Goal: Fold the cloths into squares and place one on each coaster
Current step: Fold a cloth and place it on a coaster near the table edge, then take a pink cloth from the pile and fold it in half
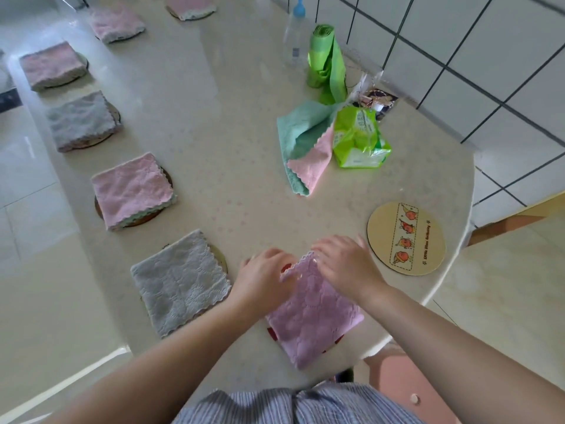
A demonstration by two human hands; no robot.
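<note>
So, head view, the only one we've got: both hands sit on the pink cloth (315, 313) right at the near edge of the bench (232, 123). It's already folded to a square and lies over a reddish coaster (286, 267) that only peeks out at the edges. Our left hand (264, 276) rests on the cloth's far-left side and our right hand (345, 264) on its far-right corner, fingers (328, 244) fairly straight and pressing flat, not curled around anything as far as we can see.

What matters next, we reckon: the one bare coaster (406, 238) lies just beside the right hand, off to the right. The last loose cloth (305, 148), green and pink, lies farther up the bench, ahead and slightly right, its long side running away from us, touching the green packet (357, 139). So the right hand is nearer to both. The row on the left, like the grey cloth (180, 280), looks done.
</note>
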